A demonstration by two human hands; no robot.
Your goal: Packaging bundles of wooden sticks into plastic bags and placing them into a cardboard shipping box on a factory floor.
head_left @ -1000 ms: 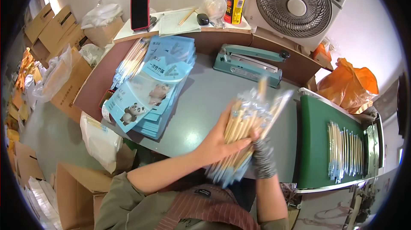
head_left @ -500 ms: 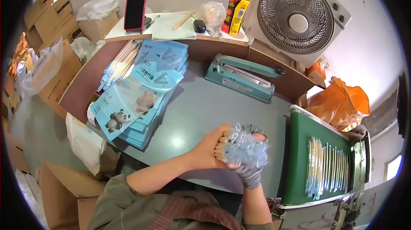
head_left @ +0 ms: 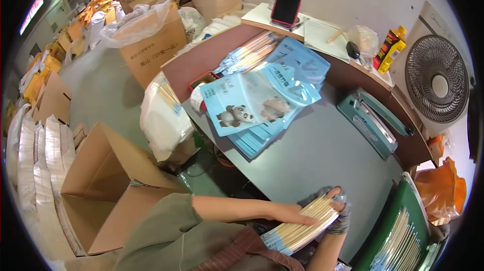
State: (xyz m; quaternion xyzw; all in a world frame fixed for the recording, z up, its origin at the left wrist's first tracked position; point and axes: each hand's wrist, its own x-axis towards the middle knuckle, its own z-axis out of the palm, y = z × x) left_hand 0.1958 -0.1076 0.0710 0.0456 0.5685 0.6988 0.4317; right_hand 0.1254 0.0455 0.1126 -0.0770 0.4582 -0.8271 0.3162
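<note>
Held between my two hands, low in the view near the table's front edge, is a bundle of chopsticks in clear wrappers with pale blue ends. My bare left hand grips it from above, thumb along the sticks. Around the bundle's far end closes my right hand, which wears a grey fingerless glove; the sticks partly cover its fingers. To the left on the table lies a stack of light blue panda-printed pouches. More wrapped chopsticks sit behind the pouches.
A teal heat sealer stands at the table's right. The green conveyor belt beyond my right hand carries a row of wrapped chopsticks. An open cardboard box is at lower left. A phone and bottle stand on the shelf.
The view has swung left. The bundle, held end-on before, now lies slanting with its length showing. My hands have moved lower and closer to my body, the left on top of the sticks.
</note>
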